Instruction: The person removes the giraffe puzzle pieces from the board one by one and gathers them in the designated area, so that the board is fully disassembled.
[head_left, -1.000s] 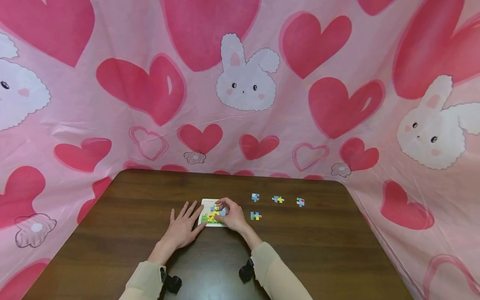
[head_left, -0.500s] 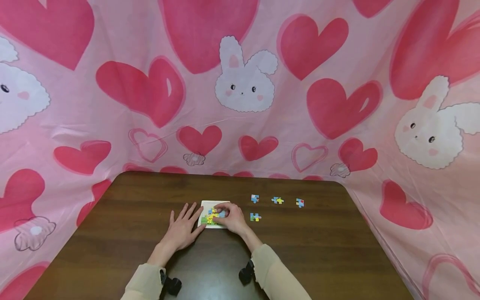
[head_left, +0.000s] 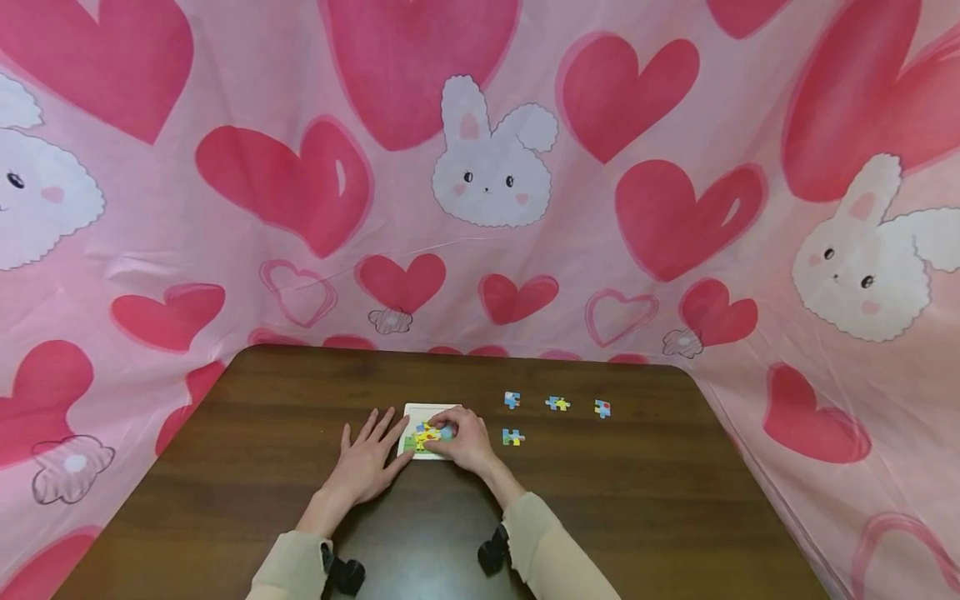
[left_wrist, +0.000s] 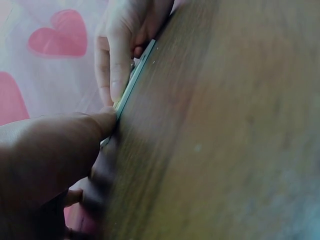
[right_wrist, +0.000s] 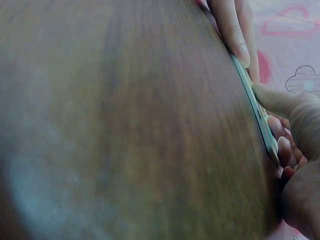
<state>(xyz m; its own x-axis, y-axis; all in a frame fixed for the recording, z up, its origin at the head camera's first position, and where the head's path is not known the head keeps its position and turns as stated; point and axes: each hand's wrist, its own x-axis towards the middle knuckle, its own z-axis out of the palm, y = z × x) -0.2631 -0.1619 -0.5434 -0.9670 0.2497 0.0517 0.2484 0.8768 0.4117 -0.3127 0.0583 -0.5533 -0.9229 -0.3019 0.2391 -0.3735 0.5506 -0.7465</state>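
Along the far left, pink cloth (head_left: 150,212) printed with red hearts, hanging behind and beside a dark brown table (head_left: 652,483). Next, reaching in from the bottom edge, a pale left sleeve (head_left: 285,562) with a small black camera (head_left: 348,577) at the cuff, and beyond it the left hand (head_left: 362,464), palm down on the table, straight-fingered and spread apart, thumb at the near left corner of a white-rimmed puzzle tray (head_left: 422,408), forefinger beside its left edge. Just right of that, the tray itself, flat on the table between both hands, with a patch of yellow, green and blue fitted pieces (head_left: 424,435) inside, partly hidden under fingers. Over the tray's right half, the right hand (head_left: 467,440), thumb and fingers bent down toward the patch, thumb tip and forefinger tip apart in the head view; cannot tell whether pinching a piece or only pressing. From the right wrist, nearly edge-on, the tray as a thin strip, right thumb at its upper side. Lower down, a pale right sleeve (head_left: 555,546) and a second black camera (head_left: 492,554). Farther right, lying loose on the table: a blue-and-green piece (head_left: 513,437) nearest the hand; behind it a blue-and-white piece (head_left: 512,400); then a blue-and-yellow piece (head_left: 557,403); last in that row, a blue-and-red piece (head_left: 602,408). At far right, on the cloth, a white printed rabbit (head_left: 862,275).
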